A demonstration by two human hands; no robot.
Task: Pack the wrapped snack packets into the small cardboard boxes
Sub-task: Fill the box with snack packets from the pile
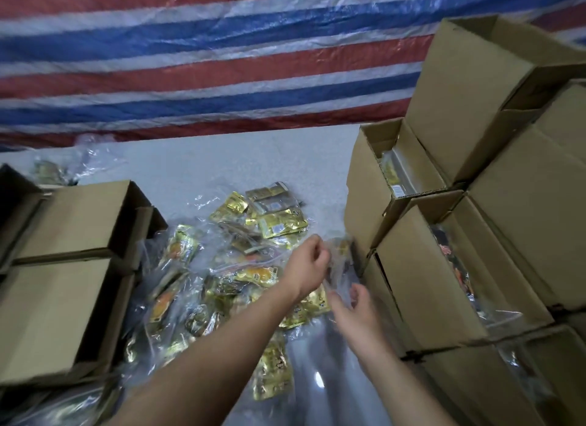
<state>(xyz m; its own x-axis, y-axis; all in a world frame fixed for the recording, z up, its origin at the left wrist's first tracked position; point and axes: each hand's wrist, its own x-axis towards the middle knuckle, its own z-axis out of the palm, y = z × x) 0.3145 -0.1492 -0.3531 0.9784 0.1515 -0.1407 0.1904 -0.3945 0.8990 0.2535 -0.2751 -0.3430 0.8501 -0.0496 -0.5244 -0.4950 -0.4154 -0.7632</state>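
Left hand (306,265) reached forward, fingers curled, pinching top of clear wrapped packet (341,267). Right hand (356,308) lower, fingers curled on same packet's lower edge. Packet blurred, transparent film, held just beside stacked cardboard boxes (421,267) at right. Gold snack packets (253,251) heaped on grey floor (237,159).

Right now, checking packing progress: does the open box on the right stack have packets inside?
Yes, the open box shows packets inside.
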